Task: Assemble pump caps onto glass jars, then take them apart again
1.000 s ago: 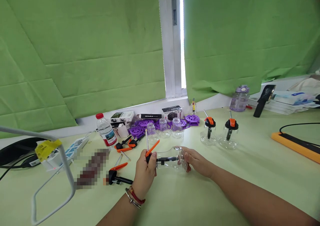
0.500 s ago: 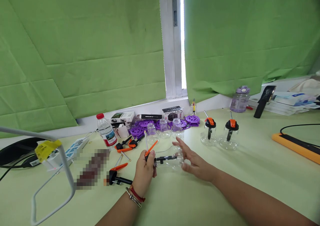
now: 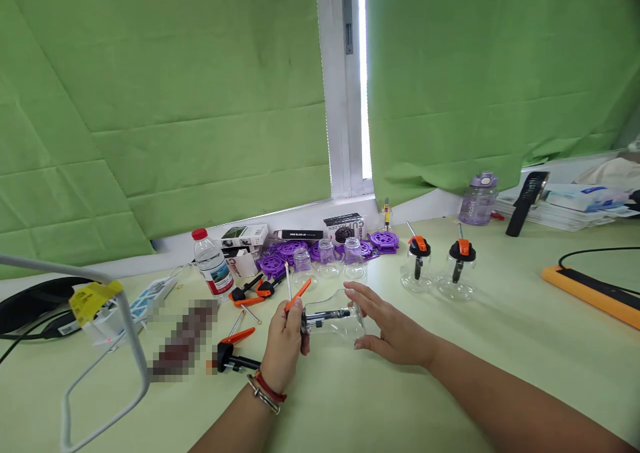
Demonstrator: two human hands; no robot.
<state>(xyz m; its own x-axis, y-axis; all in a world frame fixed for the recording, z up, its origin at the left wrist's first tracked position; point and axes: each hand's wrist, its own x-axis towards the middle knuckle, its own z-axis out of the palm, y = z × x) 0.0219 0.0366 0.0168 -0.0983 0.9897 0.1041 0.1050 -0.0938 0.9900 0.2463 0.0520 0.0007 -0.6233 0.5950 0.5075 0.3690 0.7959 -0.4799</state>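
My left hand is closed round a black pump lid with an orange lever and a thin metal spout. Its black tube lies inside a clear bottle held on its side above the table. The lid meets the bottle's mouth; whether it is screwed on I cannot tell. My right hand grips the bottle's base between thumb and fingers. Left of my hands lies another pump lid, and more orange-levered lids lie behind it. Several lidless clear bottles stand beyond my hands.
Two lidded bottles stand to the right. Purple openwork parts and small boxes line the back. A water bottle, a power strip and a white metal frame are at left. An orange-edged object lies far right.
My right hand has closed in on the bottle's base. The bottle and my left hand have shifted slightly left, and the lid sits closer against the bottle's mouth.
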